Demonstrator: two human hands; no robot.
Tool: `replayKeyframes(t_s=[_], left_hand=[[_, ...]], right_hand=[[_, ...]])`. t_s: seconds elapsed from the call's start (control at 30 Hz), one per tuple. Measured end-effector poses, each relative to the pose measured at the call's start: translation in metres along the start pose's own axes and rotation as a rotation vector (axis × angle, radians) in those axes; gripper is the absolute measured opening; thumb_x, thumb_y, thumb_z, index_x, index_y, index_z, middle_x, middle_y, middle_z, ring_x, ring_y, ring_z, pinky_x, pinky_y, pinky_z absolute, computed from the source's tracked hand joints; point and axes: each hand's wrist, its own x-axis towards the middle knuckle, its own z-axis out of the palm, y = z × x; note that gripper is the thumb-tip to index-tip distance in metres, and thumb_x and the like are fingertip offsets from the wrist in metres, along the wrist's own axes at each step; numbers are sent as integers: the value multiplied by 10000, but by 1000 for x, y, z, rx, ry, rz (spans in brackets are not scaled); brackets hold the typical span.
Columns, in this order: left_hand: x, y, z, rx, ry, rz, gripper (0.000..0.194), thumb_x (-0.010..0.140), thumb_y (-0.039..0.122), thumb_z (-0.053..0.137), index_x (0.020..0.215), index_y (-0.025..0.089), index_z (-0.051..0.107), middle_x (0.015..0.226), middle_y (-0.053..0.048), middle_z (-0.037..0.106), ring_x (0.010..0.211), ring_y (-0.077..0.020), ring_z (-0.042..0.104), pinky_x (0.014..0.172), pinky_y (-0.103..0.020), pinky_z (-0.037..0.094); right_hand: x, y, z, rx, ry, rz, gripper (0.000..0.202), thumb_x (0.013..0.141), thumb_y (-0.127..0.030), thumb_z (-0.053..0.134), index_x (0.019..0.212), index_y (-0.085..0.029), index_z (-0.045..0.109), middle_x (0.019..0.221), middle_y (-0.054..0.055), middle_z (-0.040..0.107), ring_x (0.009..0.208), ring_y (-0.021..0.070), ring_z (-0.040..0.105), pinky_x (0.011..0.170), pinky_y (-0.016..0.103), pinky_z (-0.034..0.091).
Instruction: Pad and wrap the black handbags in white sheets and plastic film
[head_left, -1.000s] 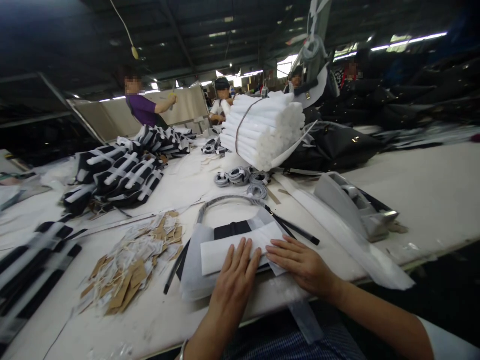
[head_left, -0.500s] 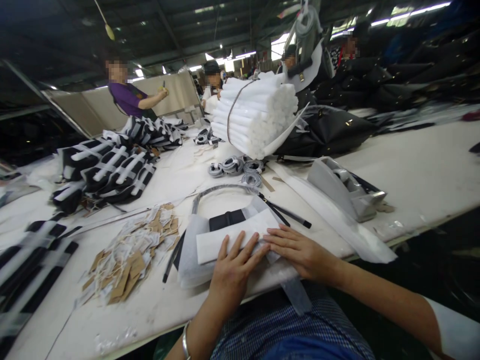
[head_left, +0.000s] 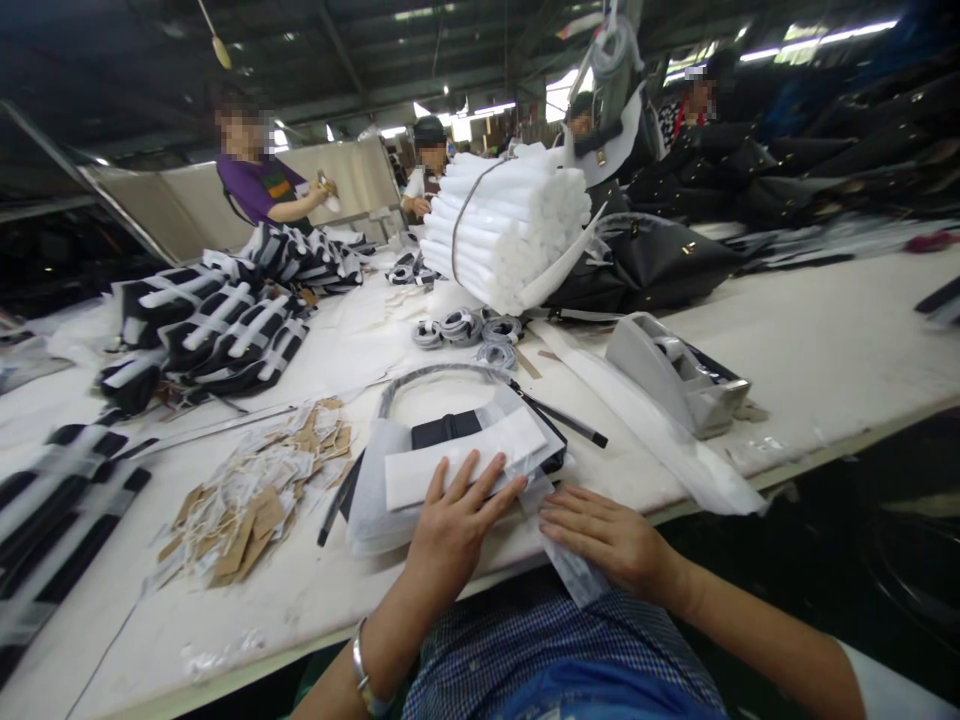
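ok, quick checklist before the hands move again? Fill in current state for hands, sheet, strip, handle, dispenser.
1. Left hand spread on the white sheet: ok.
2. Right hand gripping the translucent strip: cannot tell; fingers are beside it or over it, thumb hidden.
3. Translucent strip wholly on the table: not ok, lower end hangs past the near edge.
4. Looped handle clear of both hands: ok.
5. Grey dispenser apart from right hand: ok.
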Motion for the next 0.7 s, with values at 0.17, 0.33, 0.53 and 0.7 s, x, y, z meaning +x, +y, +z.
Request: replayKeyframes(t_s=[0.17,0.33,0.53,0.7], left_hand=[[0,2,2,10,20,-14,625,976,220,524,1526,409,294,1599,60,360,1442,-286,402,1181,-558,349],[-3,8,3,20,18,-31,627,972,145,495,1518,398,318,1599,54,364,1445,-291,399,1159,-575,374],[-3,9,4,18,71,-22,616,972,189,521,1518,395,323,1586,50,396,1428,-280,421,1187,-544,333],[-2,7,11,0,144,-39,518,1018,306,471,1512,397,344,1581,83,400,1418,-243,430,1249,-489,186]], right_hand=[[1,-4,8,117,78,34,322,1037,-141,405,1221,-110,668,1167,132,735,1188,208,649,1060,443,534],[0,-18,3,106,84,40,317,1025,-120,406,1190,-111,677,1115,127,752,1122,206,687,992,404,585],[30,-10,-24,22,71,-29,286,1014,-92,436,1156,-97,684,1071,107,763,1066,193,705,1061,428,536],[53,13,-33,-64,60,-79,293,1023,-102,414,1143,-93,681,1255,153,694,1323,258,544,1144,527,432]])
